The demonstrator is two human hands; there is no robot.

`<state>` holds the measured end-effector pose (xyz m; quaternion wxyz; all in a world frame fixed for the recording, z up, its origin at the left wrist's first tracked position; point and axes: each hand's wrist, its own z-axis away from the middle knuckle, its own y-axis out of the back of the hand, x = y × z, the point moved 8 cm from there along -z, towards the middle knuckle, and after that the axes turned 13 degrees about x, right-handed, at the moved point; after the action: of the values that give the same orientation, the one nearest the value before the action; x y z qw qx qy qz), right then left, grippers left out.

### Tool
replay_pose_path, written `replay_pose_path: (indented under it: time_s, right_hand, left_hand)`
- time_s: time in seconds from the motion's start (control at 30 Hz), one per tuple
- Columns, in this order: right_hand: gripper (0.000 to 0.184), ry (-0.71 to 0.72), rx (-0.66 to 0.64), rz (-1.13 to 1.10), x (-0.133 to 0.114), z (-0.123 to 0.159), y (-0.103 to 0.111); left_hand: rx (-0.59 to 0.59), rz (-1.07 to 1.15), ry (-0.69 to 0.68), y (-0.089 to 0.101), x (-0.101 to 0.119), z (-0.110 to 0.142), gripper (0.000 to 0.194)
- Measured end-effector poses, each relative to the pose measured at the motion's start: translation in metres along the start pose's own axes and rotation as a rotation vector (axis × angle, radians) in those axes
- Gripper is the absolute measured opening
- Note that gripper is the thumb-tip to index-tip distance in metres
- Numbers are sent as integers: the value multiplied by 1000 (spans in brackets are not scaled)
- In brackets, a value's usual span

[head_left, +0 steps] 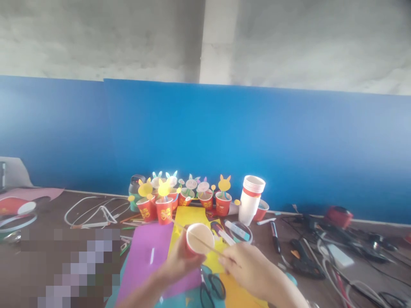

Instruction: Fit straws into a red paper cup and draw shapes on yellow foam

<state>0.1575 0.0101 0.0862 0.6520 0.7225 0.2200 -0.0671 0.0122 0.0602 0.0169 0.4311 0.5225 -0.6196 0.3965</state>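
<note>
My left hand (180,262) is wrapped round a paper cup (204,236) with a white inside, its mouth tilted toward me. In my right hand (245,266) a thin wooden stick (178,224) is pinched near one end. The stick slants across the cup's mouth and points up to the left; whether it touches the rim I cannot tell. Beneath my hands lie sheets of purple paper (144,252) and yellow paper (191,214). Black-handled scissors (216,287) rest just below the cup, close to my right hand.
Red cups with paper animal heads (164,210) stand along the back, beside a stack of white cups (248,205). Markers (275,236), a black glue gun (305,261) and tangled cables are on the right. A white cable (105,216) lies left. Behind rises a blue partition (205,132).
</note>
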Motion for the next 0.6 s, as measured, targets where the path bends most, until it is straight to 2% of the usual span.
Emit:
replay_pose_path:
  time_s: [0.17, 0.3, 0.4, 0.47, 0.53, 0.6]
  right_hand:
    - [36, 26, -58, -42, -18, 0, -13]
    - [41, -9, 6, -1, -14, -4, -16]
    - [49, -37, 86, -39, -2, -11, -12]
    - [50, -32, 60, -173, 6, -15, -13]
    - [48, -18, 56, -374, 11, -20, -13]
    - [47, -57, 211, -569, 19, -26, -3]
  left_hand:
    - [-85, -135, -131, -12, 10, 10, 46]
    - [-156, -133, -167, -17, 10, 10, 39]
    - [-131, -112, -182, -12, 11, 5, 42]
    - [-134, -110, -163, -9, 14, 3, 43]
    - [-229, -137, -111, -16, 18, 6, 42]
    - [-372, -185, -38, -28, 21, 15, 51]
